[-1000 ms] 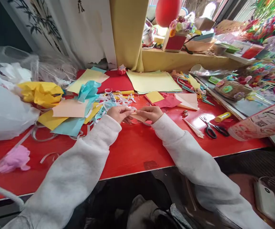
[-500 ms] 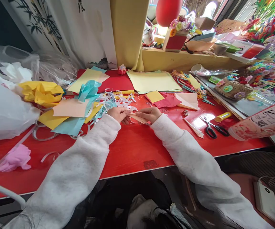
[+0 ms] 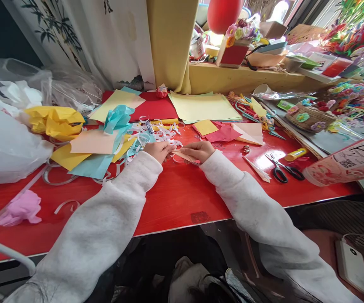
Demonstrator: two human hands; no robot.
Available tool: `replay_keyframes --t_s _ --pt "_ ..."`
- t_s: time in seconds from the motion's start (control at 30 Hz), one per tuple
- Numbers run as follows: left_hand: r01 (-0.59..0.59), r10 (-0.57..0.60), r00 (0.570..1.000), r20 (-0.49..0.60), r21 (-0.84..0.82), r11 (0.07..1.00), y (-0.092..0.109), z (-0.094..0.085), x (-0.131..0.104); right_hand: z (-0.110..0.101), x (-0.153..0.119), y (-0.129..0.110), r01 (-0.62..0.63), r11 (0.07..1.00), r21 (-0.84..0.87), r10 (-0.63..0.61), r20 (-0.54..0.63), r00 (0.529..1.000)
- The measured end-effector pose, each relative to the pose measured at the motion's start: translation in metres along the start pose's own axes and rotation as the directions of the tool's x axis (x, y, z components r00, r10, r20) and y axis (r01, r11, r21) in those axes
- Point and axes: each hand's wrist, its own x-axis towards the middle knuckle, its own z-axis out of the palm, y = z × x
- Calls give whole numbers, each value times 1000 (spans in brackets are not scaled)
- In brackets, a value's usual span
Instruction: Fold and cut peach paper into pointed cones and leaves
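Yellow curtain (image 3: 169, 42) — white plastic bag (image 3: 11, 143).

Left arm (image 3: 106, 214) and right arm (image 3: 257, 210) were extended, angled inward, left hand (image 3: 156, 150) and right hand (image 3: 202, 150) near each other, both pinching.

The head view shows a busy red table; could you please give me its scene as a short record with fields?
Left hand: pinching the left end of a small folded peach paper piece
Right hand: fingertips on the same piece, at its upper edge
Surface: glossy red table
To the right: black-handled metal scissors, beside a yellow cylinder
Beyond the hands: pale yellow paper sheets, lying flat
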Motion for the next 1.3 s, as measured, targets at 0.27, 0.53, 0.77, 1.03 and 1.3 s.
replay_keyframes --t_s 0.27,0.53,0.77,1.03,1.3 --pt "48 -49 999 -14 -62 997 -6 3 5 0 3 6 65 989 -135 -72 -49 996" --pt "97 -106 994 5 -448 889 -16 5 11 -1 6 9 116 962 -245 -152 -133 979" --pt "80 -90 996 -7 -390 917 -21 9 12 -2 7 12 98 973 -211 -101 -5 995" --pt "79 -96 995 -36 -337 938 -22 9 12 -3 8 17 132 934 -332 -142 -7 990" --pt "120 -144 990 -10 -497 860 -21 11 13 2 7 19 166 895 -413 -190 -18 982"
